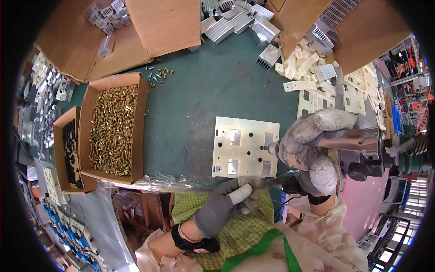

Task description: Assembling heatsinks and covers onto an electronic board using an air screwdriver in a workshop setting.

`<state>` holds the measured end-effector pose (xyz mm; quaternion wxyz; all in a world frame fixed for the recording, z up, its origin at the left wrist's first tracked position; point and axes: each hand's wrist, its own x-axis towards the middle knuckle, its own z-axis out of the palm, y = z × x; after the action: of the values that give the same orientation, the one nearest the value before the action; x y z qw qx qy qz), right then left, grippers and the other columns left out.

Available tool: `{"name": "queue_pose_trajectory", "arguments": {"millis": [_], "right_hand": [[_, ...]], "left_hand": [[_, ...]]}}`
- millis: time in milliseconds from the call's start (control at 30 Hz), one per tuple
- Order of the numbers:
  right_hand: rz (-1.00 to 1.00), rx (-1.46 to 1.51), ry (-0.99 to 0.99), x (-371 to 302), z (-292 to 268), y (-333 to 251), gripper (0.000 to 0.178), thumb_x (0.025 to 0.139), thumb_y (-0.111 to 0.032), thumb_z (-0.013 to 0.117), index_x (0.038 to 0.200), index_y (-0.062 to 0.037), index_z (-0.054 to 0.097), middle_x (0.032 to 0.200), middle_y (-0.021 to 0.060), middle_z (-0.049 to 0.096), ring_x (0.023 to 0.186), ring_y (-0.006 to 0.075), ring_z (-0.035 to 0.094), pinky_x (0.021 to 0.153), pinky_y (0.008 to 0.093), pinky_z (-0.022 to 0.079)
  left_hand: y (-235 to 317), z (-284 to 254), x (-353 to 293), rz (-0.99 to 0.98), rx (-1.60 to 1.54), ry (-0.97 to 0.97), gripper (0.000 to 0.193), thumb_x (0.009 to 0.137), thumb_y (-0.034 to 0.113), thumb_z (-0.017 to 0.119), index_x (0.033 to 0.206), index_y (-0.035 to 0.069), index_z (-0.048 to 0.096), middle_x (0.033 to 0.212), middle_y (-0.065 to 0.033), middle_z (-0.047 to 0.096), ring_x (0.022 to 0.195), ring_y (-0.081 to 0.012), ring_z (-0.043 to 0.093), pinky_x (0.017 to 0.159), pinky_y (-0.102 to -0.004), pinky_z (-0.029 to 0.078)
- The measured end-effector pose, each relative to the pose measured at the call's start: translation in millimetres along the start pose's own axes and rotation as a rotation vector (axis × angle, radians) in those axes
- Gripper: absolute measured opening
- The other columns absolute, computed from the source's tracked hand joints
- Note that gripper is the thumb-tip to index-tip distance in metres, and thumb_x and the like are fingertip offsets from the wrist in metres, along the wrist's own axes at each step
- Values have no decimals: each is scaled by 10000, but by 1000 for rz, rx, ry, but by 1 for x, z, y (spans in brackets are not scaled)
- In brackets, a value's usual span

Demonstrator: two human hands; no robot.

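Observation:
A white plastic plate (242,156) with rectangular openings and several dark round spots lies flat near the table's front edge. My right hand (312,145), in a worn grey glove with whitish fingers, is wrapped round a power screwdriver (358,140). The tool lies nearly sideways, its bit pointing left over the plate's right part; whether it touches the plate I cannot tell. My left hand (222,206), in a grey glove, is closed at the table edge just below the plate. Its fingertips are partly hidden, and anything small in them cannot be made out.
Left of the plate stand a cardboard tray of brass-coloured screws (140,109) and a narrower box of small black parts (59,158). Loose screws (161,75) lie behind. Metal heat sinks (229,25), white plastic pieces (301,68) and open cartons (170,27) fill the far side.

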<state>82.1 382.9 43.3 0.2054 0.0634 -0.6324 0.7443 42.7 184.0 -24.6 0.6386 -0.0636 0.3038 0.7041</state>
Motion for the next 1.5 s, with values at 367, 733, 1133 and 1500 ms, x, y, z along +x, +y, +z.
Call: {"name": "queue_pose_trajectory", "arguments": {"millis": [367,733,1133,1500], "right_hand": [[-173,362,-158,9,4,-13,606,900,-237,643,1385,-61,324,1180,201,525,885,300,605,747,504,534],[-223,257,-137,-13,16,-24,627,863,-221,692,1362,-46,355,1134,193,550,820,276,608,672,468,549],[-233,145,-29,-29,-2,-25,650,822,-205,745,1337,-30,389,1084,183,577,750,251,611,590,430,565],[-29,230,-48,-46,-26,-23,656,801,-144,760,1336,-42,393,1156,213,573,911,317,604,775,546,516]], "left_hand": [[-5,-1,4,30,-78,-58,377,944,329,566,1140,8,551,864,-16,569,626,-92,469,571,-240,370],[-15,8,4,-9,-43,-28,496,933,500,532,994,12,597,703,-14,519,547,-89,424,486,-225,311],[-24,22,0,-47,-105,-89,503,988,429,432,1302,37,433,1055,-37,531,901,-121,529,738,-263,426],[-18,6,-6,-121,51,-7,349,971,309,504,1189,35,506,938,-23,570,761,-109,551,641,-264,450]]}}
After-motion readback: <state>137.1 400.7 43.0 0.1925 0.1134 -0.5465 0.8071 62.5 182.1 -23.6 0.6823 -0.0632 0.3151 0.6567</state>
